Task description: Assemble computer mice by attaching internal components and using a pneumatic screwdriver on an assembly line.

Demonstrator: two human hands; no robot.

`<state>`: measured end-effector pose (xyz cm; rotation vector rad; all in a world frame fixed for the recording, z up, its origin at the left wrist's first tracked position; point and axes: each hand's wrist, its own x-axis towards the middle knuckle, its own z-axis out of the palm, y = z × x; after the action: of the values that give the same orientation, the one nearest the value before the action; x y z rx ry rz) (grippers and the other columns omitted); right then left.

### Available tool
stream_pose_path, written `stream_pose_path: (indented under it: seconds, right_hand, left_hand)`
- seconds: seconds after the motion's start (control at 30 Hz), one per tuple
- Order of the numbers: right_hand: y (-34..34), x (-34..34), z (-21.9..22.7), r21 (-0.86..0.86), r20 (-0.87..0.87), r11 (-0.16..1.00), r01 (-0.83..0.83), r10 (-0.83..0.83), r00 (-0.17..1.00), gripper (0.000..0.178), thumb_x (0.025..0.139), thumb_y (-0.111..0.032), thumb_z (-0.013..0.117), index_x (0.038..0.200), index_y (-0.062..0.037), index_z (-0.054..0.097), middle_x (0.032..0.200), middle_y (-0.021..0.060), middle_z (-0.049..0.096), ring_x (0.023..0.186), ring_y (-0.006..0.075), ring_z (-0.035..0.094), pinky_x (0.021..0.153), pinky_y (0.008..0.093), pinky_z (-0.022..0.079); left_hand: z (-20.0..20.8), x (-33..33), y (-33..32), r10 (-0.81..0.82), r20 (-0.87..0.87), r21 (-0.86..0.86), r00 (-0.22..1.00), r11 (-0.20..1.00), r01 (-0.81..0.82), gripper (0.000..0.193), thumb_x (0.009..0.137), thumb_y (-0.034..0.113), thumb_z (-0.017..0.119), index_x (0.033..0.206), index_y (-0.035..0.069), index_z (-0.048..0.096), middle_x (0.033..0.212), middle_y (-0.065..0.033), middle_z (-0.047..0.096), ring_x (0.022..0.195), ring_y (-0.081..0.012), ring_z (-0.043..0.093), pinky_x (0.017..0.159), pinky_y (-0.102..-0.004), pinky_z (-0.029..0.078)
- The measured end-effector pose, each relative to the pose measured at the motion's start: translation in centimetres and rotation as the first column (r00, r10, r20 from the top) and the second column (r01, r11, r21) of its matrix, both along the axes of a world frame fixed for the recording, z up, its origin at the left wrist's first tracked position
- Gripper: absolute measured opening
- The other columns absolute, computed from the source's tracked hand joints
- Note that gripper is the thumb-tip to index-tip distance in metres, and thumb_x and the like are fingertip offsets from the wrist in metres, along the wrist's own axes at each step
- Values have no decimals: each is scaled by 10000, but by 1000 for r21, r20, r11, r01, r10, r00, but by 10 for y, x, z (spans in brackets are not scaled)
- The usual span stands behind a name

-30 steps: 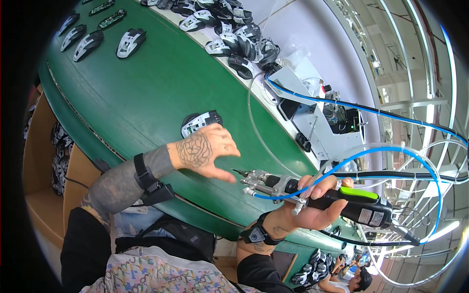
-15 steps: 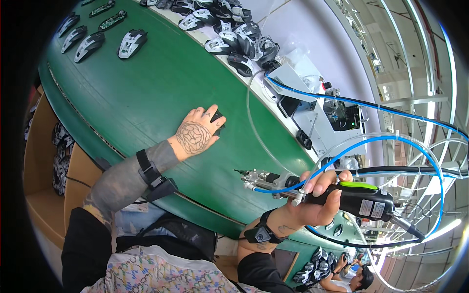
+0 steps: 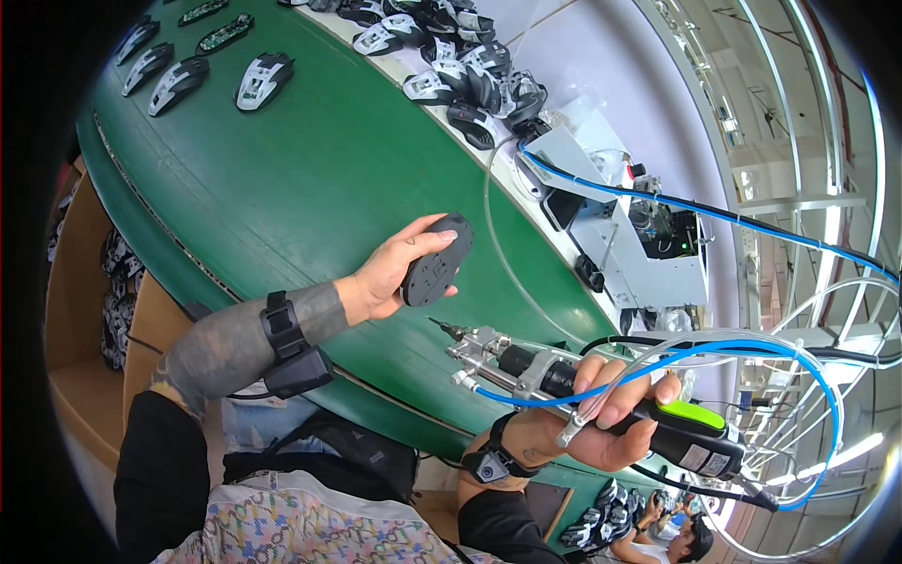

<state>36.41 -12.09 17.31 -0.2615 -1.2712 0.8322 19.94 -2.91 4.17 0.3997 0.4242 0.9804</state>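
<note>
Over the green table (image 3: 282,179) (factory hall beyond), left hand (image 3: 381,282) grips a mouse shell (image 3: 435,260), right hand (image 3: 583,428) clasps a screwdriver (image 3: 601,395).

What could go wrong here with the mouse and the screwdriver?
1. The left hand holds the mouse in the air by its edge, with nothing under it, so it may slip if pressed.
2. The screwdriver tip points toward that hand and could jab a finger.
3. The blue hose loops by the right hand and could snag.

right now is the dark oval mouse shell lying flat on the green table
No, the left hand holds the dark oval mouse shell lifted above the green table.
</note>
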Motion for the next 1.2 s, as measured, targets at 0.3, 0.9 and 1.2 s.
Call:
stream_pose_path:
  seconds: [0.3, 0.9, 1.2]
  right_hand:
    - [1, 1, 0, 13, -19, 1000, 16, -16, 1000, 289, 880, -221, 526, 1085, -93, 367, 690, 56, 522, 569, 185, 562, 636, 358, 436]
    - [2, -11, -1, -10, 16, 997, 79, -79, 997, 296, 876, -225, 534, 1089, -91, 378, 661, 32, 516, 545, 184, 558, 568, 343, 437]
    - [-11, 0, 7, 106, -93, 994, 9, 1, 996, 333, 887, -241, 535, 1139, -74, 395, 699, 40, 530, 577, 153, 544, 578, 290, 428]
  left_hand:
    - [-3, 2, 0, -20, 78, -19, 997, 1000, 21, 502, 874, 247, 520, 1326, 108, 352, 1101, -94, 505, 902, -206, 564, 756, -401, 546]
    - [0, 4, -12, 37, 129, -48, 991, 998, -31, 465, 886, 268, 473, 1311, 113, 363, 1099, -93, 514, 902, -207, 565, 772, -405, 533]
    - [-11, 6, -3, 108, -61, -101, 992, 988, -113, 527, 853, 283, 544, 1313, 99, 366, 1080, -88, 516, 876, -184, 572, 737, -367, 546]
